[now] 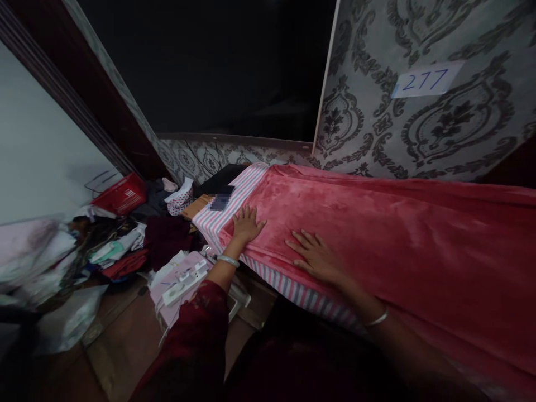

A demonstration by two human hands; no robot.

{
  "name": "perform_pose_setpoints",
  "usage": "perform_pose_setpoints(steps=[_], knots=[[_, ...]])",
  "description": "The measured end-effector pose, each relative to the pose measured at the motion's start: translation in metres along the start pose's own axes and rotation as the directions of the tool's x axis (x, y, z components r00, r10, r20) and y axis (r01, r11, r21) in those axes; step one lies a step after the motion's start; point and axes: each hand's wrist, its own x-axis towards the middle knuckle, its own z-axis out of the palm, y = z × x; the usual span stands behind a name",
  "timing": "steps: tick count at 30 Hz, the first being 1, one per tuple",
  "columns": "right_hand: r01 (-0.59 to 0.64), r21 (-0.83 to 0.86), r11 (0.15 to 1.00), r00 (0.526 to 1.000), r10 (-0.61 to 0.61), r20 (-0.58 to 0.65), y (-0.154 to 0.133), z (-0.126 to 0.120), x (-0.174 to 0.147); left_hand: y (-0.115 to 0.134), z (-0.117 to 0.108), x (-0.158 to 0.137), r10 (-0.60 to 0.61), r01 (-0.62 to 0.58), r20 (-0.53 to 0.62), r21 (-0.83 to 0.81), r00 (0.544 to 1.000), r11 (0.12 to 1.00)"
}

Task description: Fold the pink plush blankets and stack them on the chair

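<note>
A red plush blanket (360, 223) lies spread over a long surface, with a few folds along its far side. Under it shows a pink, grey and white striped cloth (285, 285), visible at the left end and along the front edge. My left hand (247, 225) rests flat on the blanket's left end, fingers spread. To its right, my right hand (316, 257) lies palm down on the blanket near the front edge, its fingers also apart. Neither hand grips anything.
A dark phone-like object, partly blurred out, lies on the striped cloth's left end. Beyond are a large television (209, 67) and patterned wallpaper. At left are a red basket (121, 194), heaped clothes (125, 262) and a white power strip (184, 285) on a pink surface.
</note>
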Motion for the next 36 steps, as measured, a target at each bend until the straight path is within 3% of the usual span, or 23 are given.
perform_pose_setpoints(steps=[9, 11, 16, 21, 27, 32, 34, 36], knots=[[-0.016, 0.103, 0.995, 1.0, 0.014, 0.022, 0.005, -0.007, 0.002, -0.024, -0.014, -0.009, -0.107, 0.107, 0.025, -0.019, 0.994, 0.994], [-0.015, 0.144, 0.989, 1.0, 0.013, 0.014, -0.001, -0.013, 0.011, -0.021, -0.018, -0.017, -0.059, 0.058, -0.022, -0.017, 0.998, 0.998], [0.026, 0.121, 0.992, 0.999, -0.028, 0.016, -0.034, -0.021, 0.041, 0.001, -0.012, -0.039, 0.239, -0.241, -0.042, -0.033, 0.97, 0.97], [0.045, 0.013, 0.999, 0.996, -0.046, 0.083, -0.051, -0.004, 0.049, 0.002, 0.006, -0.047, 0.147, -0.149, -0.04, -0.04, 0.988, 0.988], [0.072, 0.028, 0.997, 0.994, -0.074, 0.079, -0.045, 0.002, 0.041, -0.001, 0.01, -0.046, 0.142, -0.145, -0.068, -0.054, 0.988, 0.988], [0.15, 0.209, 0.966, 0.98, -0.173, 0.097, -0.031, -0.012, 0.015, -0.003, 0.012, -0.048, 0.139, -0.151, -0.146, -0.075, 0.979, 0.986], [0.159, 0.301, 0.94, 0.983, -0.178, 0.039, -0.017, -0.023, -0.003, -0.01, 0.013, -0.052, 0.118, -0.138, -0.195, -0.092, 0.974, 0.986], [0.125, 0.346, 0.93, 0.992, -0.106, -0.071, 0.002, -0.036, -0.024, -0.022, 0.013, -0.057, 0.061, -0.092, -0.241, -0.12, 0.969, 0.988]])
